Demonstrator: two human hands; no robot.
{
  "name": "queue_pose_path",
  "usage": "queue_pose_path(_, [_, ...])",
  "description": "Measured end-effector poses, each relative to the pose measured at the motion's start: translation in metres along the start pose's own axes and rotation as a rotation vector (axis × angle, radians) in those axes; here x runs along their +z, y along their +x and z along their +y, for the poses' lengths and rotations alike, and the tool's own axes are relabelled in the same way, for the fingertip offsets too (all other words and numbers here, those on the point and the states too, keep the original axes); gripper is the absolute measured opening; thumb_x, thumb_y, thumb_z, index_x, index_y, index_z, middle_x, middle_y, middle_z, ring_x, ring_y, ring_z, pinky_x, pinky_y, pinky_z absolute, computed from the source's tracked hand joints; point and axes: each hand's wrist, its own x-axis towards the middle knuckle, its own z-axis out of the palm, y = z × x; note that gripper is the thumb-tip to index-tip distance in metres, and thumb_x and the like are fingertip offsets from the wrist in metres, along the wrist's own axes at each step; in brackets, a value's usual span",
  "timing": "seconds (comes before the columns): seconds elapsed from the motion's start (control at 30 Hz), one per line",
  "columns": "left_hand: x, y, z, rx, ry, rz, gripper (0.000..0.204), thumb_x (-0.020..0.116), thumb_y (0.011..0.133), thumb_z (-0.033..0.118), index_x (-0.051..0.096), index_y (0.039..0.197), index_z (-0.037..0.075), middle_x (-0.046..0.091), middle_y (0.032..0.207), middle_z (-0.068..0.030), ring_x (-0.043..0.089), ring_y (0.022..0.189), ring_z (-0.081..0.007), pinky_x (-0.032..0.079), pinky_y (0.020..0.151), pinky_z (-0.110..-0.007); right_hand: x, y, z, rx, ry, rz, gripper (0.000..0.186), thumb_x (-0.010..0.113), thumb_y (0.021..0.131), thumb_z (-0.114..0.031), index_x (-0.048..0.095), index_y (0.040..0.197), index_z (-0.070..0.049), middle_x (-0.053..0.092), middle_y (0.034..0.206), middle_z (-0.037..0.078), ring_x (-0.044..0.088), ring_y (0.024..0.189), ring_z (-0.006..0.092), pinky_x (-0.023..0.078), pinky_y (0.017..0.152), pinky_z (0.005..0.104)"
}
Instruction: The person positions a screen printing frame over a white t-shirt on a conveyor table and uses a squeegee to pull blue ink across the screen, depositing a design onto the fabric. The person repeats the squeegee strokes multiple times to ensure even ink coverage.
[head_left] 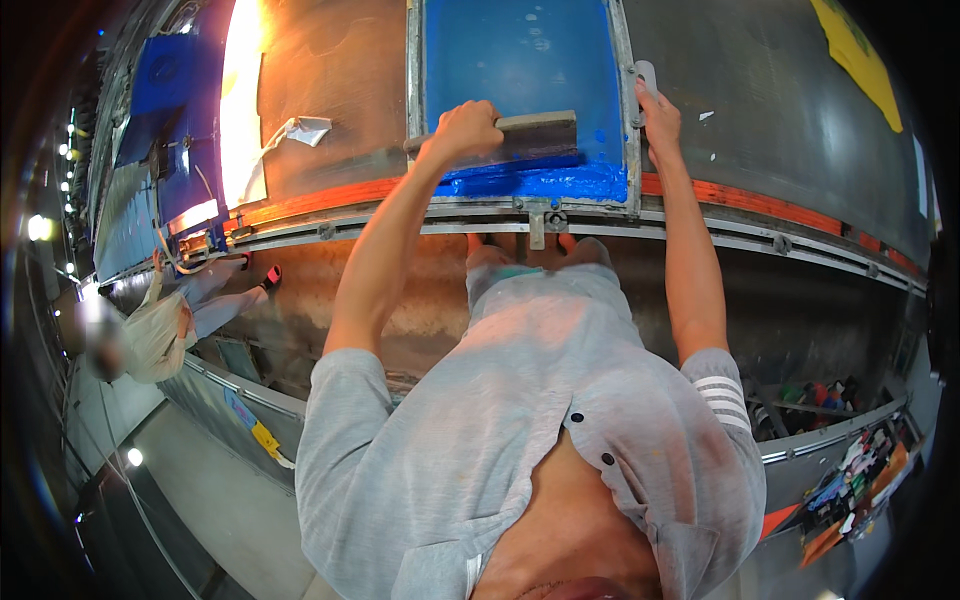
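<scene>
- The workplace is a long, dark-topped table (340, 75), with an orange-red strip (745, 198) and a metal rail (370, 222) along its near edge; a glaring band of light (240, 100) lies to the left.
- A metal frame (622, 100) sits on the table straight ahead of the person, its near end at the rail. A small bracket (537, 230) sticks out there, probably to keep the frame lined up.
- Inside the frame stretches a blue screen (515, 65), with thick blue ink (590, 185) pooled at the near end; the raised sides seem to keep it from spilling.
- The squeegee (540, 135) lies crosswise within the frame, just beyond the ink and slightly slanted, its width presumably suited to the space between the sides.
- The left hand (468, 130) is clamped on the squeegee's upper bar from above, fingers curled over it, left of its middle; such a hold would let the arm press down.
- The right hand (660, 122) is at the frame's right side, against a pale handle (647, 74), perhaps to steady the frame. Its fingers are partly hidden, so how tightly they close I cannot tell.
- A crumpled whitish scrap (307, 130) lies left of the frame, a yellow piece (860, 65) far right; a co-worker (155, 335) is well apart at left.
</scene>
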Motion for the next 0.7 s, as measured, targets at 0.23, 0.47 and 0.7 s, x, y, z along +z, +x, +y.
queue_pose_path(0.23, [0.011, 0.059, 0.014, -0.024, 0.077, -0.417, 0.047, 0.069, 0.058, 0.007, 0.076, 0.103, -0.005, 0.076, 0.096, -0.0249, 0.073, 0.095, -0.0416, 0.055, 0.082, -0.047, -0.002, -0.002, -0.001, 0.036, 0.029, 0.022, 0.046, 0.07, 0.098, -0.027, 0.069, 0.131, 0.005, 0.074, 0.117, 0.008, 0.065, 0.105, 0.0124, 0.049, 0.093, 0.027])
queue_pose_path(0.47, [0.006, -0.027, 0.044, 0.005, 0.187, 0.058, 0.037, 0.07, 0.071, 0.009, 0.082, 0.105, 0.015, 0.077, 0.095, -0.0167, 0.073, 0.102, -0.0349, 0.057, 0.086, -0.047, 0.001, 0.001, 0.002, -0.022, -0.071, 0.025, 0.046, 0.07, 0.097, -0.029, 0.071, 0.13, 0.004, 0.075, 0.113, 0.008, 0.064, 0.101, 0.0112, 0.049, 0.09, 0.027])
queue_pose_path(0.7, [0.124, -0.109, 0.056, 0.268, 0.068, 0.491, 0.045, 0.066, 0.071, 0.001, 0.08, 0.111, 0.015, 0.075, 0.106, -0.0156, 0.072, 0.097, -0.0348, 0.057, 0.08, -0.048, -0.007, 0.001, 0.011, -0.05, -0.047, 0.032, 0.044, 0.069, 0.098, -0.028, 0.071, 0.13, 0.002, 0.076, 0.112, 0.007, 0.065, 0.1, 0.0107, 0.05, 0.089, 0.0273])
